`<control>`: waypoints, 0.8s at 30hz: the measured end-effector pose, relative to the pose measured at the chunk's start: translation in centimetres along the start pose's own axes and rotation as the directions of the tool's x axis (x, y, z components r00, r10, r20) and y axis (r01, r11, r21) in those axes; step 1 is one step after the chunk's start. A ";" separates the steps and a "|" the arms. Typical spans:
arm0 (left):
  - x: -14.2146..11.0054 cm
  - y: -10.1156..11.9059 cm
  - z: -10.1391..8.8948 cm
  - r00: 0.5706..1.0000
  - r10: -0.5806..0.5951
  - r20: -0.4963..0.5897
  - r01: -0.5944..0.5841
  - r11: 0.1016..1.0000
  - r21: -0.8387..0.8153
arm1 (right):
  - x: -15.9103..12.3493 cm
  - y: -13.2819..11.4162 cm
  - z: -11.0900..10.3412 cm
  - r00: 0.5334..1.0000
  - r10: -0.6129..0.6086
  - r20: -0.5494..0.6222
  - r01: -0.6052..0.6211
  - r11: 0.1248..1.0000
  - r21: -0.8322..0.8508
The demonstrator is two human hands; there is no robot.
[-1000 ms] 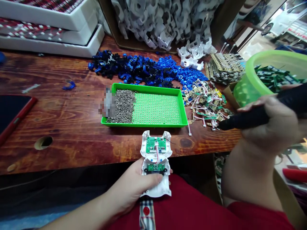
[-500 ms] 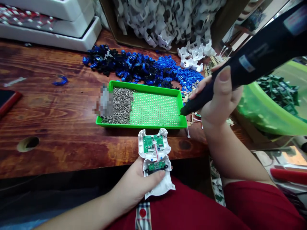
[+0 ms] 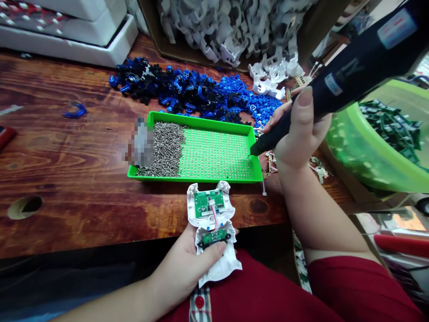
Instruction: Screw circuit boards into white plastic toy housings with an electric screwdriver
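In my left hand (image 3: 191, 261) is a white plastic housing (image 3: 219, 264) in two parts, thumb pressed on the lower one. Green circuit boards (image 3: 202, 205) sit inside both parts, with a thin red and white wire running between them. My right hand (image 3: 300, 129) grips a black electric screwdriver (image 3: 321, 96), tilted down to the left. Its thin bit points into the right end of a green tray (image 3: 201, 179). That tray has rows of small holes with screws in them, and a heap of loose screws (image 3: 162, 150) fills its left part. Whether the bit holds a screw, I cannot tell.
Blue and black plastic parts (image 3: 187, 91) lie piled behind the tray. A cardboard box of white shells (image 3: 231, 27) stands at the back. White foam trays (image 3: 83, 44) are stacked back left. At right is a translucent green basin (image 3: 355, 147) with circuit boards.
The screwdriver tip has shifted slightly left and up at the tray's right end, with my right hand. The housing in my left hand sits slightly further left and lower; my view has shifted a little.
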State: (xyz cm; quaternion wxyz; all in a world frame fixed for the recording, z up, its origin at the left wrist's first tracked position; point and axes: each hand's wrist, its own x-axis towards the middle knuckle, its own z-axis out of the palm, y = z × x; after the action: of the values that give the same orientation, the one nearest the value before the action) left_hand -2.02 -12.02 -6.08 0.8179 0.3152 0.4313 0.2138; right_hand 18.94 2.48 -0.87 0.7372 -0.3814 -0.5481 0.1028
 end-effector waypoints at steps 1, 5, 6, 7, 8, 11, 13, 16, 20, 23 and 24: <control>0.0 -0.1 0.0 1.000 0.000 -0.007 0.000 1.000 0.002 | 0.0 0.0 0.0 1.000 0.004 -0.001 -0.004 1.000 0.009; 0.0 -0.3 0.1 1.000 0.008 -0.017 -0.008 1.000 0.006 | -0.1 -0.1 -0.1 1.000 0.022 0.001 -0.022 1.000 -0.019; 0.0 -0.3 0.0 1.000 0.009 -0.017 -0.009 1.000 0.009 | -0.1 -0.1 -0.1 1.000 0.026 0.005 -0.026 0.999 -0.025; 0.0 -0.4 0.0 1.000 0.010 -0.017 -0.009 1.000 0.011 | -0.1 -0.1 -0.1 1.000 0.028 0.009 -0.027 0.999 -0.030; 0.0 -0.4 0.0 1.000 0.011 -0.019 -0.011 1.000 0.010 | -0.2 0.0 -0.1 0.999 0.029 0.014 -0.029 0.999 -0.036; 0.0 -0.6 -0.1 1.000 0.008 -0.022 -0.008 1.000 -0.003 | -0.2 0.1 -0.1 1.000 0.020 0.011 -0.019 0.998 -0.054; 0.0 -0.5 -0.1 1.000 0.002 -0.016 -0.002 1.000 -0.009 | -0.2 0.1 -0.1 1.000 0.008 -0.002 -0.008 0.999 -0.046; -0.2 0.0 0.2 0.999 -0.016 -0.030 0.015 0.999 -0.030 | -0.2 -0.1 -0.1 1.000 -0.004 0.019 0.004 1.000 -0.016; -0.7 0.9 0.9 0.996 -0.030 -0.080 0.023 0.996 -0.087 | -0.2 -0.5 -0.3 0.998 0.022 0.053 -0.022 1.000 -0.002; -0.7 1.0 0.9 0.997 -0.012 -0.071 0.006 0.997 -0.077 | -0.3 -0.5 -0.3 1.000 0.008 0.029 -0.008 1.000 -0.016; -0.6 1.0 0.7 0.998 -0.007 -0.054 0.004 0.998 -0.068 | -0.3 -0.5 -0.2 1.000 0.002 0.013 -0.002 0.999 -0.045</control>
State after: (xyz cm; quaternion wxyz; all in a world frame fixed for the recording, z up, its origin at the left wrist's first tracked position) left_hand -1.80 -11.92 -4.77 0.8166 0.2801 0.4468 0.2346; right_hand 18.89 1.85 -0.78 0.7247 -0.3977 -0.5549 0.0938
